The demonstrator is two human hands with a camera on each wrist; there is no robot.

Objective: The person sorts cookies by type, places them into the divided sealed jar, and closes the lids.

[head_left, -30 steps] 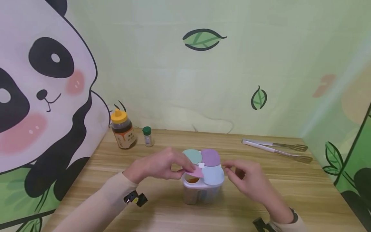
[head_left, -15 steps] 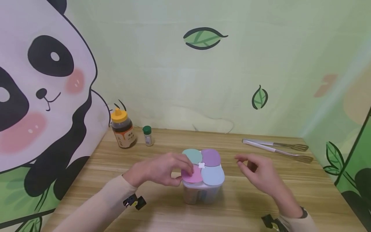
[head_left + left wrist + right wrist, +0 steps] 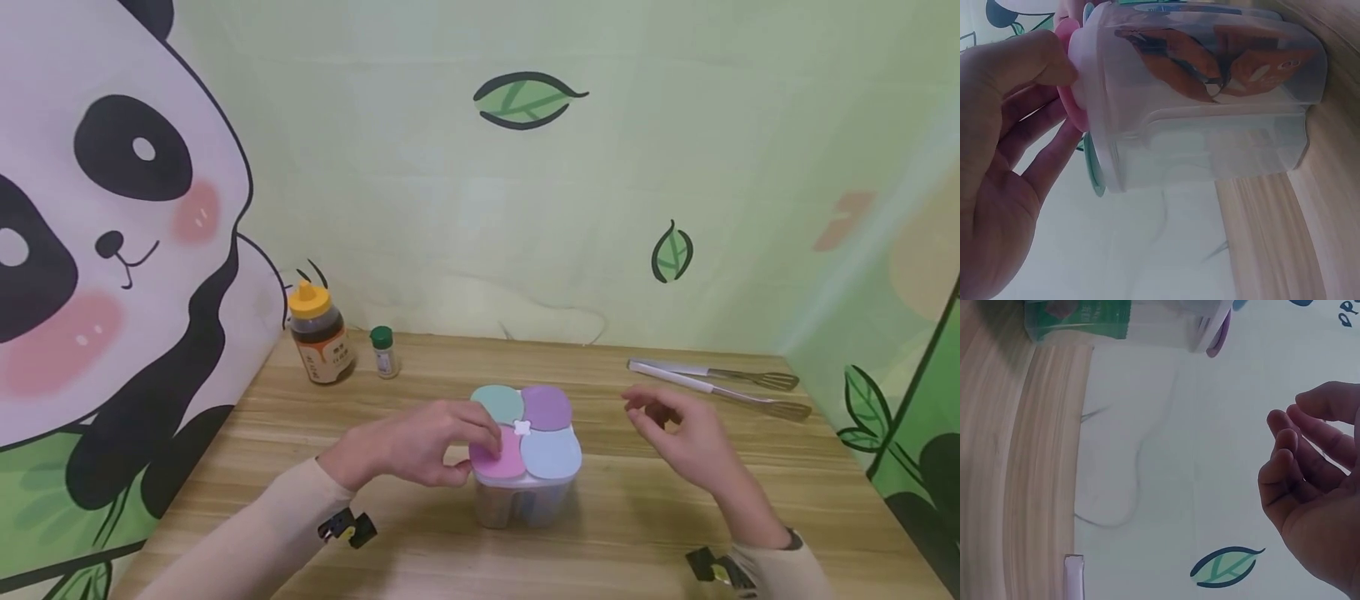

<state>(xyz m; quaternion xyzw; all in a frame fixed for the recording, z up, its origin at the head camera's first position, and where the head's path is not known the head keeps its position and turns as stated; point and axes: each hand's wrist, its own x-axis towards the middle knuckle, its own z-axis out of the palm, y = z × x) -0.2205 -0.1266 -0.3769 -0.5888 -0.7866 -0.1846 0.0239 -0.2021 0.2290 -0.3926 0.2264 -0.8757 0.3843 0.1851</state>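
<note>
A clear plastic container stands upright on the table, with a four-petal top. Its pink lid lies level at the front left, and my left hand has its fingertips on top and its thumb at the outer edge. In the left wrist view, that thumb sits right at the pink rim, and orange packets show through the wall. The blue lid, purple lid and green lid also lie flat. My right hand hovers apart, right of the container, fingers loosely curled around nothing.
A honey jar with a yellow cap and a small green-capped bottle stand at the back left. White-handled tongs lie at the back right. A printed wall rises behind the table.
The raised pink lid has come down flat over its opening, with my left fingers following it. My right hand has drawn away from the container to the right.
</note>
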